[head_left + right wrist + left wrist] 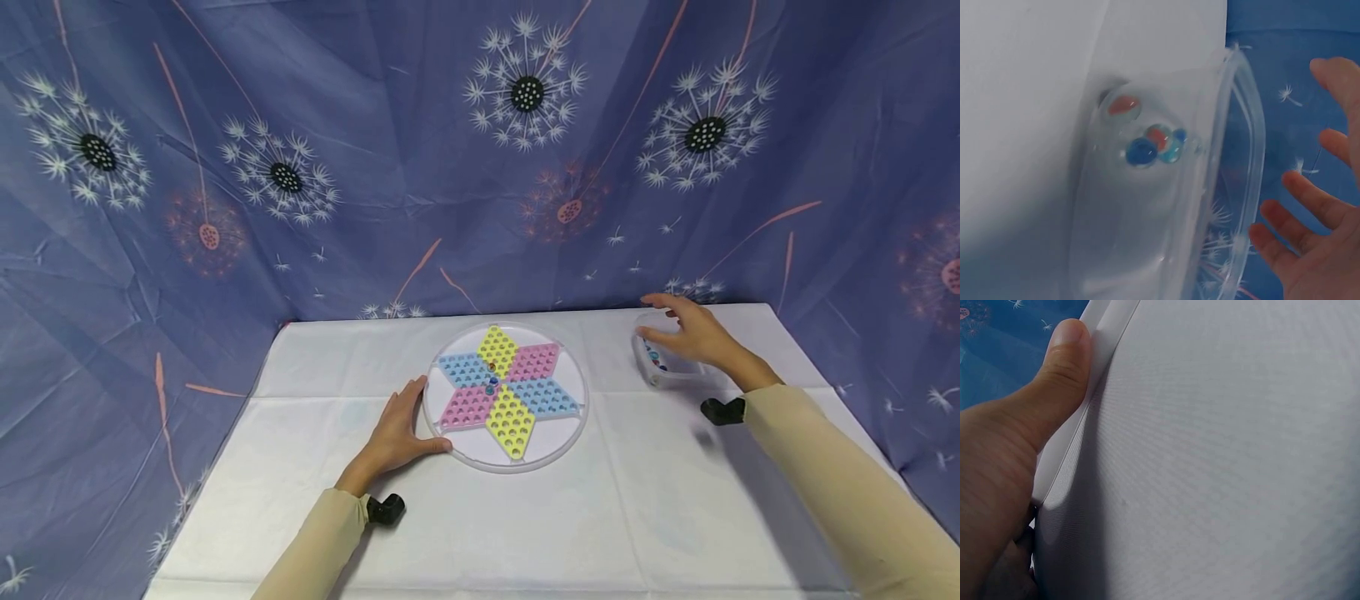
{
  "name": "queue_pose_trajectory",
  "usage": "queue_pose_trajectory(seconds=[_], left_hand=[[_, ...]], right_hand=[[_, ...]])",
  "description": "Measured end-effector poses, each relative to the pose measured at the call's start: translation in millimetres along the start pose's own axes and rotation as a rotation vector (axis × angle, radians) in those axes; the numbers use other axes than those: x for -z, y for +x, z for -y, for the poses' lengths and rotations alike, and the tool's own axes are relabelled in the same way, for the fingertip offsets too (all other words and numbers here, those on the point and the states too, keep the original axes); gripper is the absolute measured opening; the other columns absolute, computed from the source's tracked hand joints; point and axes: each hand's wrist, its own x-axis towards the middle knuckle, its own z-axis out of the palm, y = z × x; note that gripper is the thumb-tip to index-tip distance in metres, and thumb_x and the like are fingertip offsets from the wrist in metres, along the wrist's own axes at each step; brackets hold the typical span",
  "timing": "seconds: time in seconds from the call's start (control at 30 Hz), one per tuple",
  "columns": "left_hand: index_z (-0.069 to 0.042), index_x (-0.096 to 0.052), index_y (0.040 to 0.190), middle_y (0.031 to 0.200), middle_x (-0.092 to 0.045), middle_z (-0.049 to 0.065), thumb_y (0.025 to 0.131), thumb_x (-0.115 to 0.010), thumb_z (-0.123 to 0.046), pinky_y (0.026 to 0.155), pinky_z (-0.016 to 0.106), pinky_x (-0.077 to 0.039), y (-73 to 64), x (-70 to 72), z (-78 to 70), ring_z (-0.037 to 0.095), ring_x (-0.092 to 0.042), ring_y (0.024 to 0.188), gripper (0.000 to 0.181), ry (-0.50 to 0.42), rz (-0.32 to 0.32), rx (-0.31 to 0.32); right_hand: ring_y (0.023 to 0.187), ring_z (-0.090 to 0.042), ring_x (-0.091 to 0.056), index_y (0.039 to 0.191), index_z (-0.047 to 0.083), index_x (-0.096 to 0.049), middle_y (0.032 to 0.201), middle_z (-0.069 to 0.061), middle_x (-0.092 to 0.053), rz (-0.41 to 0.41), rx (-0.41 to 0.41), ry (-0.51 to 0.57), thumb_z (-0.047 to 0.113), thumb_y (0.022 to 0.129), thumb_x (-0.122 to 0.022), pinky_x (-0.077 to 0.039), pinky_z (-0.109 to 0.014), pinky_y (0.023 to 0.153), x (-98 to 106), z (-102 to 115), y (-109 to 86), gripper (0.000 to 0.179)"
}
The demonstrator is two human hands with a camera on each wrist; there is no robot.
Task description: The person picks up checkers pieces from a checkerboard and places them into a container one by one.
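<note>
A round white Chinese checkers board (457,333) with a yellow, pink and blue star lies on the table. Three glass marbles (492,381) sit near the star's middle, on its left side. My left hand (395,432) rests against the board's left rim, thumb and fingers spread apart along it; in the left wrist view the thumb (1063,369) lies on the rim. Above a clear plastic box (678,379) at the right hovers my right hand (693,333), its fingers spread and holding nothing. Several marbles (1141,152) lie together inside the box.
A white cloth covers the table (525,533). Directly behind its back edge hangs a blue curtain (420,125) with a dandelion pattern, which continues along both sides. Dark wrist cameras are strapped below both sleeves.
</note>
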Motion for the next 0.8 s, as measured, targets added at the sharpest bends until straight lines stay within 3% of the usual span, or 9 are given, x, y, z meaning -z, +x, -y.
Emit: queue_pose_trajectory(seconds=[0.27,0.8], left_hand=[[-0.005,-0.021,0.164,0.168,-0.023,0.016,0.070,-0.093,-0.051,0.130,0.046,-0.004,-0.3,0.0,-0.1,0.032,-0.013,0.157,0.127,0.006,0.008,0.004],[-0.004,-0.020,0.164,0.169,-0.023,0.016,0.071,-0.092,-0.052,0.130,0.045,-0.004,-0.1,0.7,0.9,0.032,-0.013,0.157,0.127,0.013,0.008,0.002]], right_hand=[[0.141,-0.048,-0.037,0.157,0.011,-0.040,0.161,-0.020,-0.036,0.033,0.030,0.018,0.044,0.096,-0.072,-0.037,-0.070,0.108,-2,16,7.4,0.077],[0.143,-0.046,-0.037,0.155,0.012,-0.044,0.159,-0.020,-0.039,0.066,0.121,0.030,0.042,0.096,-0.073,-0.039,-0.071,0.107,-20,48,26.8,0.072]])
